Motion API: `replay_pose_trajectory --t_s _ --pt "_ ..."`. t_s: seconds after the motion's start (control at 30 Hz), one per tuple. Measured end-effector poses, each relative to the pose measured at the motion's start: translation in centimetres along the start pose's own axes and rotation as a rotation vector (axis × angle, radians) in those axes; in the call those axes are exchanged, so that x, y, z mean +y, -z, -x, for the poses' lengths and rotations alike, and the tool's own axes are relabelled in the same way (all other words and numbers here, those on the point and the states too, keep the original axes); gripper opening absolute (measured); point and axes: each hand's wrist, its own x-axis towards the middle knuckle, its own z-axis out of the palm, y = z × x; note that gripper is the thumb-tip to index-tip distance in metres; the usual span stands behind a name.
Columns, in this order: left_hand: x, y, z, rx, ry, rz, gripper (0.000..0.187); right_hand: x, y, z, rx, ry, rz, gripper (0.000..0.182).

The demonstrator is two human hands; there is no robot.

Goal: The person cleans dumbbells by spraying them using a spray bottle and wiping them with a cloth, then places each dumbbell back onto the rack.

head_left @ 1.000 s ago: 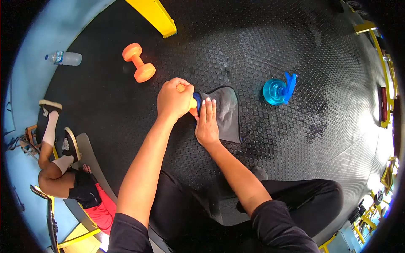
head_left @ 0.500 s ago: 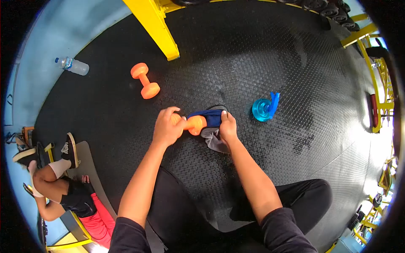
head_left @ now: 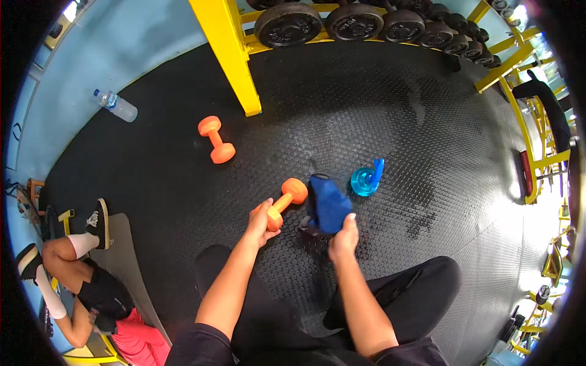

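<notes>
An orange dumbbell (head_left: 284, 203) tilts up and to the right from my left hand (head_left: 261, 224), whose fingers are closed around its near head. My right hand (head_left: 345, 240) pinches the edge of a dark blue cloth (head_left: 329, 204), which hangs just right of the dumbbell, apart from it. A grey part of the cloth shows at its lower left. Beyond the cloth, a blue spray bottle (head_left: 365, 181) stands on the floor. A second orange dumbbell (head_left: 216, 139) lies on the mat farther off to the left.
Black textured rubber flooring (head_left: 390, 122) surrounds me. A yellow rack post (head_left: 229, 61) rises ahead, with a row of black dumbbells (head_left: 354, 23) on the rack. Near the left wall lies a plastic water bottle (head_left: 119, 107). Another person (head_left: 101, 287) is on a grey mat at lower left.
The dumbbell and cloth have come apart: the cloth was against the dumbbell's head. My left hand has shifted lower with the dumbbell, and my right hand has moved lower and rightward. The view has tipped up.
</notes>
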Motion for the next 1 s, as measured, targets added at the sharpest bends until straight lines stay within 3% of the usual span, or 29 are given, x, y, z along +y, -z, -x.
replay_pose_trajectory --t_s 0.07,0.13,0.17,0.2,0.23,0.27,0.33,0.4,0.5,0.63,0.8,0.93,1.0 --pt "-0.3 -0.2 -0.7 -0.066 -0.031 -0.091 0.046 2.6 -0.2 1.2 -0.092 -0.075 0.192 0.049" --pt "-0.5 0.1 -1.5 -0.114 -0.061 -0.184 0.047 4.2 -1.7 2.9 -0.236 -0.324 0.013 0.048" --pt "-0.7 0.0 -1.9 -0.170 -0.139 -0.231 0.048 3.5 -2.8 3.8 -0.181 -0.529 0.008 0.039" --pt "-1.3 -0.2 -2.1 -0.223 -0.212 -0.279 0.049 4.8 -2.3 3.4 -0.256 -0.613 -0.197 0.028" --pt "-1.6 -1.4 -0.7 -0.021 -0.254 -0.276 0.050 6.4 -1.1 2.3 -0.383 -0.619 -0.283 0.022" --pt "-1.5 -1.4 -0.2 -0.016 -0.250 -0.283 0.050 6.6 -0.7 1.8 -0.514 -0.618 -0.372 0.018" --pt "-1.3 -1.5 0.6 -0.032 -0.219 -0.218 0.050 5.7 -0.5 1.5 -0.409 -0.576 -0.302 0.017" --pt "-1.1 -1.7 1.8 -0.114 -0.213 -0.141 0.046 5.3 -1.0 2.1 -0.490 -0.418 -0.225 0.019" --pt "-1.1 -1.3 3.0 -0.492 -0.223 0.267 0.035 2.8 -3.7 3.3 -0.469 -0.271 -0.298 0.019" --pt "0.4 -2.4 6.9 -0.666 -0.257 0.358 0.040 -1.0 -4.3 2.8 -0.591 -0.201 -0.131 0.035" --pt "0.9 -2.9 8.3 -0.782 -0.232 0.459 0.045 -4.9 -5.7 4.1 -0.631 -0.046 0.033 0.040" --pt "-0.3 -3.2 8.7 -0.716 -0.463 0.337 0.066 -5.0 -6.9 5.7 -0.662 0.113 0.129 0.035" --pt "-1.0 -3.3 8.4 -0.511 -0.939 -0.055 0.078 -6.9 -8.3 7.1 -0.606 0.131 0.145 0.028"
